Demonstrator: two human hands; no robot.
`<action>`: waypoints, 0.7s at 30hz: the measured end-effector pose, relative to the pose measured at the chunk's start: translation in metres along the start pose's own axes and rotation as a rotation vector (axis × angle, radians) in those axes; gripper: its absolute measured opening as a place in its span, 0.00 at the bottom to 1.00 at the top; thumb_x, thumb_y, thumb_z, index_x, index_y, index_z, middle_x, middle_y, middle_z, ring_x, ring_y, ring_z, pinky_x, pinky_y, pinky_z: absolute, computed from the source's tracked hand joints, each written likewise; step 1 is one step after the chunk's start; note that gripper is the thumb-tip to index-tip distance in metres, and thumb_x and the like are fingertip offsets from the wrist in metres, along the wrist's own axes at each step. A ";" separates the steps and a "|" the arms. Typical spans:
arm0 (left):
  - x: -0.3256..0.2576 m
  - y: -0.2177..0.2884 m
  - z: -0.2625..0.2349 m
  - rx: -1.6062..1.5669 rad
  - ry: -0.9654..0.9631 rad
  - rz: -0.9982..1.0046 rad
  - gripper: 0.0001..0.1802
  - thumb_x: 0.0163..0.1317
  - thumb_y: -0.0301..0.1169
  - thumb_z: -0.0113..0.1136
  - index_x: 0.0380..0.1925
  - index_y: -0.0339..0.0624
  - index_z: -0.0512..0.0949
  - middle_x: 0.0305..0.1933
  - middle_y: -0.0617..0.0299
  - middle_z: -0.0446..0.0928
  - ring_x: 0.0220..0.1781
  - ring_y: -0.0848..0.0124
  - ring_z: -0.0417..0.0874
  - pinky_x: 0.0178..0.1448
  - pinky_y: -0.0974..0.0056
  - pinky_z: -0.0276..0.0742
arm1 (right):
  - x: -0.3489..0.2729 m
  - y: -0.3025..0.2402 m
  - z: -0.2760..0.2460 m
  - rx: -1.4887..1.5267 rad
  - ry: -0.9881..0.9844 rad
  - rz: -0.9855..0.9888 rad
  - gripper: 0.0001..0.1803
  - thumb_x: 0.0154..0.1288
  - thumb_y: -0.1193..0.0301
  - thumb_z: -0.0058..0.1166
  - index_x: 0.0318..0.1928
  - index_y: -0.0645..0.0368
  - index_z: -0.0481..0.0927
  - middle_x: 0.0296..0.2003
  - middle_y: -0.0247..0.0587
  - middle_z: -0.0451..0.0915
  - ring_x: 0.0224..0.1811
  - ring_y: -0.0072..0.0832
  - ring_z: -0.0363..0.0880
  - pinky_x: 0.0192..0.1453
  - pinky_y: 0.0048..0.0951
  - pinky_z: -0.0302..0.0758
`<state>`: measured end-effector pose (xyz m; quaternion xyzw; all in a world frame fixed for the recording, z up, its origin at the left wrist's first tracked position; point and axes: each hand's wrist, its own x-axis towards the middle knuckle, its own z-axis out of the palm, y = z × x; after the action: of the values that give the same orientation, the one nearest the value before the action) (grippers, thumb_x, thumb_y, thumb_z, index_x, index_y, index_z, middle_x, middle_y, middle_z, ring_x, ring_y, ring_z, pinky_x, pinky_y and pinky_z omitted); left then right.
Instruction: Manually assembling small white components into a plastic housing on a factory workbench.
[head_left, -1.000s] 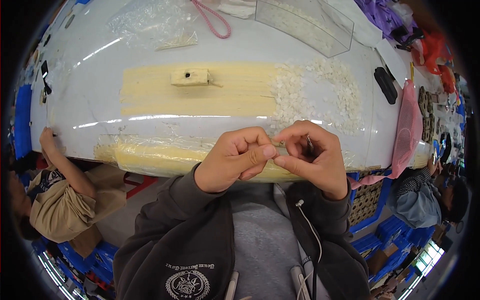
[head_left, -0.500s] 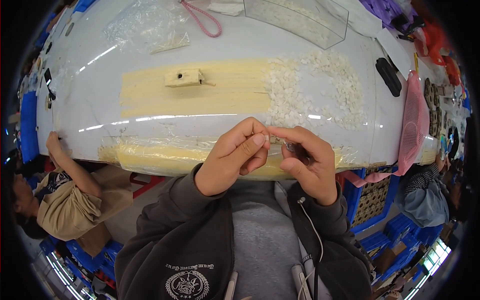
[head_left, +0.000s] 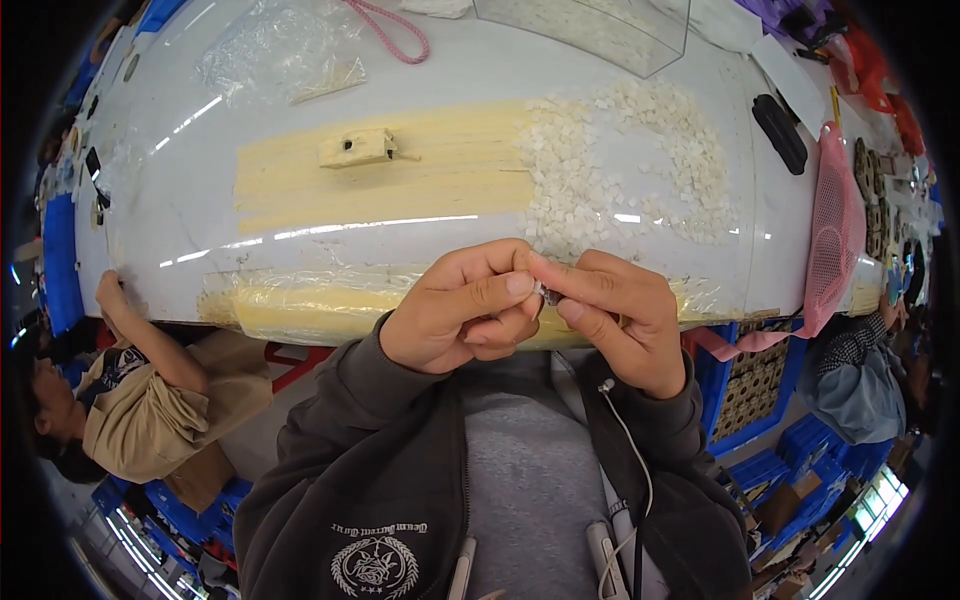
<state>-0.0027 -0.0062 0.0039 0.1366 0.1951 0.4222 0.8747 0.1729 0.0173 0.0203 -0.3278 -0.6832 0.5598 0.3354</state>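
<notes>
Both hands meet above the table's near edge, fingertips close together. My left hand [head_left: 462,305] is closed in a pinch of thumb and forefinger. My right hand [head_left: 622,315] pinches a small shiny part [head_left: 548,295], whitish and dark, between thumb and forefinger. The part sits between the two hands, touching or nearly touching the left fingertips. Fingers hide most of it, so its kind does not show. Beyond the hands, many small white pieces [head_left: 567,180] lie loose beside a yellow taped strip [head_left: 440,185] on the table.
A small pale yellow block [head_left: 357,148] with a hole stands on the strip. Farther back are a clear bin [head_left: 600,30] of white pieces, plastic film [head_left: 285,60] and a pink cord [head_left: 405,45]. At right lie a black case [head_left: 778,133] and pink mesh [head_left: 832,230]. People sit at both sides.
My right thumb and forefinger have closed together on the small shiny part and brought it to the left fingertips. The view has shifted slightly.
</notes>
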 end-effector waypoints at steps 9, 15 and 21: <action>-0.001 -0.003 -0.007 -0.091 -0.082 -0.025 0.06 0.61 0.27 0.44 0.32 0.35 0.67 0.18 0.67 0.62 0.14 0.84 0.52 0.16 0.80 0.44 | -0.001 -0.003 -0.005 0.043 -0.046 0.065 0.21 0.51 0.83 0.48 0.48 0.56 0.75 0.17 0.30 0.61 0.19 0.19 0.53 0.23 0.16 0.50; -0.001 -0.006 -0.008 -0.070 -0.094 -0.015 0.06 0.61 0.27 0.44 0.32 0.34 0.67 0.18 0.68 0.62 0.14 0.85 0.51 0.16 0.80 0.44 | -0.001 -0.002 -0.007 0.043 -0.068 0.068 0.19 0.50 0.82 0.47 0.46 0.61 0.76 0.18 0.32 0.64 0.19 0.19 0.54 0.23 0.17 0.51; 0.001 -0.005 -0.002 -0.060 -0.077 -0.009 0.06 0.61 0.27 0.44 0.32 0.35 0.67 0.17 0.69 0.60 0.14 0.85 0.51 0.15 0.80 0.44 | -0.002 0.000 -0.008 0.082 -0.063 0.065 0.20 0.51 0.82 0.47 0.47 0.56 0.76 0.16 0.30 0.61 0.18 0.19 0.53 0.23 0.17 0.50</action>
<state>0.0003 -0.0080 -0.0002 0.1254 0.1494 0.4182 0.8872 0.1803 0.0197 0.0210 -0.3179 -0.6588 0.6082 0.3083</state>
